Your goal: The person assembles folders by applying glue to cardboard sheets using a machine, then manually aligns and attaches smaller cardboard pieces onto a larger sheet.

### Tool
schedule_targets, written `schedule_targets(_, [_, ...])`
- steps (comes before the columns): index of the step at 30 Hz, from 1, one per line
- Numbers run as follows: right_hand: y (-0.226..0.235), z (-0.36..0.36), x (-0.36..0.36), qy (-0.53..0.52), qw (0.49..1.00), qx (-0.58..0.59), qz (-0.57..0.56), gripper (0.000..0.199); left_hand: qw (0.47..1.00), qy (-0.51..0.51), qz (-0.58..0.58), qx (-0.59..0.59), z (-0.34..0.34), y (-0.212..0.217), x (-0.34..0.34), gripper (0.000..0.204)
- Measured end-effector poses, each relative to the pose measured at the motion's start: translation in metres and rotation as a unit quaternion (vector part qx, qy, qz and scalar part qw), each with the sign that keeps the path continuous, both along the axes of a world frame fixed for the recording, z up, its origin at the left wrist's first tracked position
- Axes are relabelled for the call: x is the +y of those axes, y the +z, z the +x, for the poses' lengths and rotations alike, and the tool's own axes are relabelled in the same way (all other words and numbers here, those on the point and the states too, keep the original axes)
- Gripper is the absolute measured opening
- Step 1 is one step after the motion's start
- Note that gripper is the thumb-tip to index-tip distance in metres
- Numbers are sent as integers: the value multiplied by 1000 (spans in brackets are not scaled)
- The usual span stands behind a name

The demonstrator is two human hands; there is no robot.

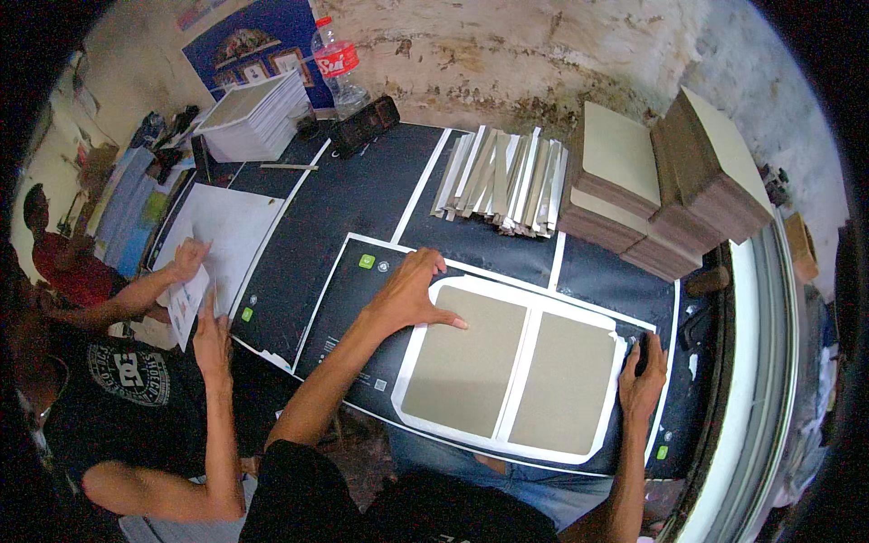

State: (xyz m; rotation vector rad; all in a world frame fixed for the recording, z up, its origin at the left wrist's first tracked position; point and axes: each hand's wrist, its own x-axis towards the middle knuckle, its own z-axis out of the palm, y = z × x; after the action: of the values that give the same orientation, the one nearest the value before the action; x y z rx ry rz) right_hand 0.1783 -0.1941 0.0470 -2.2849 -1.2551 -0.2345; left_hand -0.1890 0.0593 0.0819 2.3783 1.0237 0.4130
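- Surface: a dark printed sheet (pixel 362 208) with white border lines covers the table (pixel 724 380). A rough, stained plaster wall (pixel 507 54) stands behind it.
- Work piece: a white cover sheet (pixel 514 362) lies flat at the near middle of the table. Two grey boards (pixel 466 360) are laid on it side by side, with a narrow white gap between them.
- Left hand (pixel 412 290): rests flat on the top left corner of the white cover sheet, fingers spread, thumb touching the left board's upper edge.
- Right hand (pixel 643 376): presses on the sheet's right edge, fingers together and pointing away from the person; nothing is gripped.
- Behind: a row of folded strips (pixel 502 181), then stacks of grey boards (pixel 661 181) at the far right.
- Far left: a white paper stack (pixel 258 113), a plastic bottle (pixel 339 63) and a poster (pixel 253 41).
- Left side: another person's hands (pixel 195 290) hold a white paper, well apart from the cover sheet.
- Edges: the table's right rim curves just beside the right hand; bare dark sheet lies between work piece and strips.
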Motion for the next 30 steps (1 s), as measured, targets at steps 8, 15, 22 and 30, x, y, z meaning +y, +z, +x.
schedule_targets(8, [-3, -1, 1, 3, 1000, -17, 19, 37, 999, -17, 43, 19, 0, 3, -5, 84])
schedule_targets(15, [-1, -1, 0, 4, 1000, 9, 8, 38, 1000, -5, 2, 0, 0, -3, 2, 86])
schedule_targets(22, [-2, -1, -1, -7, 1000, 17, 14, 36, 999, -4, -25, -45, 0, -4, 2, 80])
schedule_targets(30, [47, -33, 38, 11, 972, 197, 128, 36, 990, -2, -41, -136, -9, -18, 6, 66])
